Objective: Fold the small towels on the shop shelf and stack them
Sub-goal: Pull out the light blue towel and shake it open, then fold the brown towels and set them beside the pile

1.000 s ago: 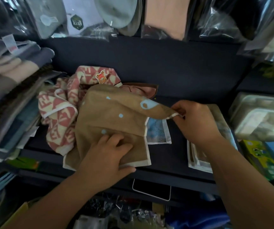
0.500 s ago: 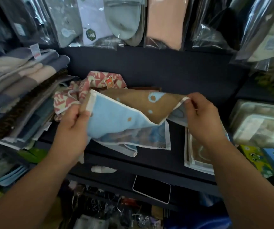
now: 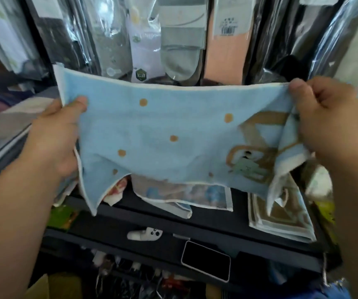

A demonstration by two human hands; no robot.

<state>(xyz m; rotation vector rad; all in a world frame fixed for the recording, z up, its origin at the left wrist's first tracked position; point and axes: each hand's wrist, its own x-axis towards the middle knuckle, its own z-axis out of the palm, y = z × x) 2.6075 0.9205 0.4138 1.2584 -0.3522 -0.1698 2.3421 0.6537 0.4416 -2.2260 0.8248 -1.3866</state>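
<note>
Head view only: I have the blue towel (image 3: 163, 134) held up in the air above the shelf (image 3: 216, 221), spread between both hands, not yet folded. My left hand (image 3: 53, 137) pinches it just under the top left corner, thumb on the front, and that corner sticks up free. My right hand (image 3: 329, 121) is closed round the top right corner, where the cloth is bunched and doubled over. Risk one: the right side is gathered, so if I fold from here the edges likely won't line up and the fold comes out crooked. Risk two: the left grip is only a thumb pinch, so a tug to flatten the cloth could pull it loose and drop that side. Risk three: the low left corner hangs down close to the loose towel (image 3: 184, 195) lying at the shelf front and could drag it off. The folded stack (image 3: 281, 221) sits just under my right hand, so lowering carelessly could shove it askew. Hanging packets (image 3: 180, 39) close behind could snag the top hem
</note>
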